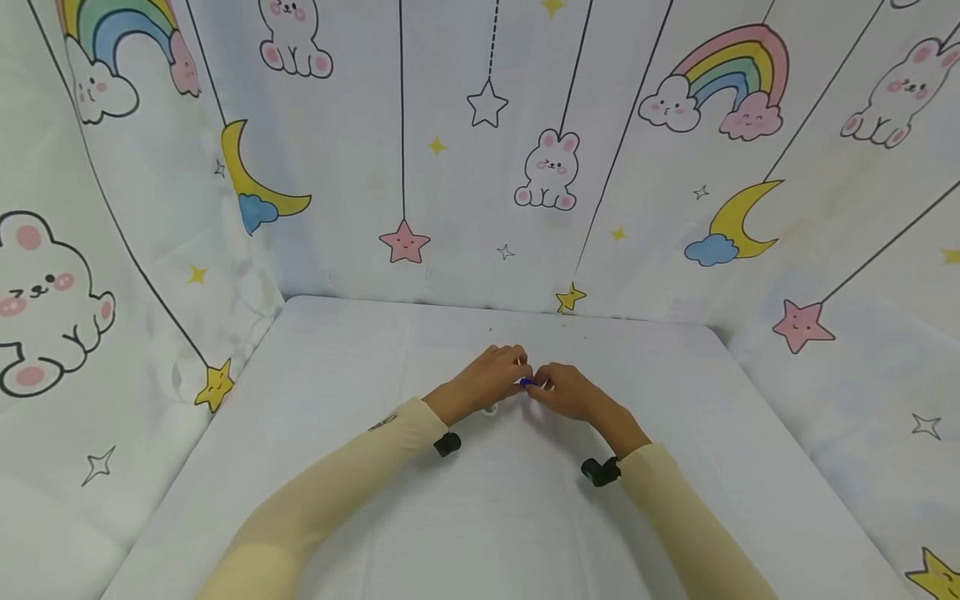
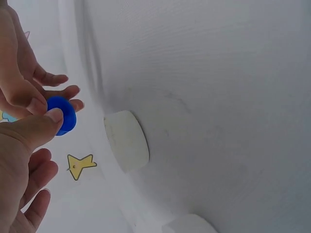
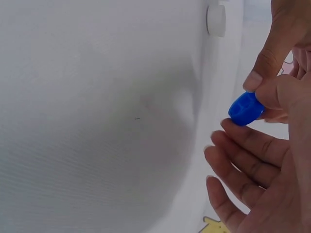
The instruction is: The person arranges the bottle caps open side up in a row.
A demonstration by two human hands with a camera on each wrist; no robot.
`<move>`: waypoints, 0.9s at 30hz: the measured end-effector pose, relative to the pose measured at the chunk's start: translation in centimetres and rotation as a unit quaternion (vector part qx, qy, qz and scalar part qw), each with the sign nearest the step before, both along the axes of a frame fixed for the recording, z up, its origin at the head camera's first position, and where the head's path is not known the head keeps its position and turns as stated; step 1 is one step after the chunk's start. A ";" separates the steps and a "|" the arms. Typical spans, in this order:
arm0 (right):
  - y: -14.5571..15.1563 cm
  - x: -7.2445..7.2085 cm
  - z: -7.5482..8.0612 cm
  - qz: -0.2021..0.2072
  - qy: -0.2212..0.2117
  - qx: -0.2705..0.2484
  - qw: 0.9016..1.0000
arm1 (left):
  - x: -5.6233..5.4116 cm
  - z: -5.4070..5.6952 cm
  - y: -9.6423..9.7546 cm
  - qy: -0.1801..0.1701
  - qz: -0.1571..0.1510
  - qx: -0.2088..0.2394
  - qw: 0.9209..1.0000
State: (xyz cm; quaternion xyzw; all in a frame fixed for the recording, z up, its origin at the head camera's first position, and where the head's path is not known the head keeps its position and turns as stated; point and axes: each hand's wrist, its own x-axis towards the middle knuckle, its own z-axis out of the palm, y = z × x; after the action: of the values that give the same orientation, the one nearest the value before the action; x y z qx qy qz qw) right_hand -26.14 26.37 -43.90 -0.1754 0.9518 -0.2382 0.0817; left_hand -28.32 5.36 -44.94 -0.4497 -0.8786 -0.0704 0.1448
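Note:
Between the fingertips of both hands is a small blue round piece [image 2: 67, 115], thick-edged like a cap or a little roll; its exact kind is unclear. My left hand [image 1: 492, 375] pinches it with the thumb laid on its face in the left wrist view. From the other side my right hand [image 1: 570, 390] also pinches its edge, the other fingers spread below in the right wrist view. They hold it up off the table. A white round block [image 2: 127, 141] stands on the table beneath the hands, partly hidden in the head view.
Another white round piece [image 2: 189, 224] shows at the bottom of the left wrist view. The white table [image 1: 480, 517] is enclosed at the back and sides by a printed cloth [image 1: 345, 167] with stars, moons and rabbits. Dark wrist cameras [image 1: 600, 472] hang under both sleeves.

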 end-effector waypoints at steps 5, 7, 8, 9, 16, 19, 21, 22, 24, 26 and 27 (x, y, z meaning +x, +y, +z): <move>0.3 0.1 -0.6 0.005 0.002 0.000 1.000 | -0.1 -0.3 -0.1 -0.026 -0.012 0.022 0.999; 0.4 0.1 -0.7 0.009 0.008 -0.003 1.000 | -0.3 -0.5 -0.2 -0.058 -0.010 0.035 0.998; 0.4 0.1 -0.7 0.011 0.014 -0.004 1.000 | -0.4 -0.6 -0.2 -0.077 -0.006 0.043 0.996; 0.4 0.2 -0.7 0.013 0.019 -0.006 1.000 | -0.5 -0.7 -0.2 -0.100 0.002 0.050 0.994; 0.4 0.5 -0.6 0.016 0.065 -0.027 0.997 | -0.6 -0.4 -0.5 -0.253 0.048 0.116 0.959; 0.2 0.9 -0.5 0.013 0.078 -0.028 0.996 | -0.6 0.2 -0.7 -0.298 0.061 0.137 0.943; 0.0 1.1 -0.5 0.011 0.080 -0.026 0.996 | -0.7 0.6 -0.7 -0.321 0.070 0.145 0.933; -0.1 1.2 -0.5 0.009 0.082 -0.024 0.996 | -0.7 0.8 -0.8 -0.335 0.076 0.149 0.927; -0.2 1.2 -0.8 0.002 0.080 -0.020 0.997 | -0.8 1.0 -0.8 -0.357 0.088 0.152 0.918; -0.3 1.3 -0.9 -0.003 0.075 -0.021 0.997 | -0.9 1.1 -0.9 -0.382 0.100 0.157 0.905; -0.3 1.4 -1.0 -0.005 0.074 -0.021 0.997 | -1.0 1.0 -0.9 -0.399 0.108 0.161 0.896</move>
State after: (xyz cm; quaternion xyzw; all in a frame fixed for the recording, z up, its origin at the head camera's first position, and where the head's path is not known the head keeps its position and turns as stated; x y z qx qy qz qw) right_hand -24.79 26.03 -44.90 -0.1895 0.9508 -0.2451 0.0058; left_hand -29.28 4.46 -43.92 -0.2565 -0.8824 -0.3684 -0.1408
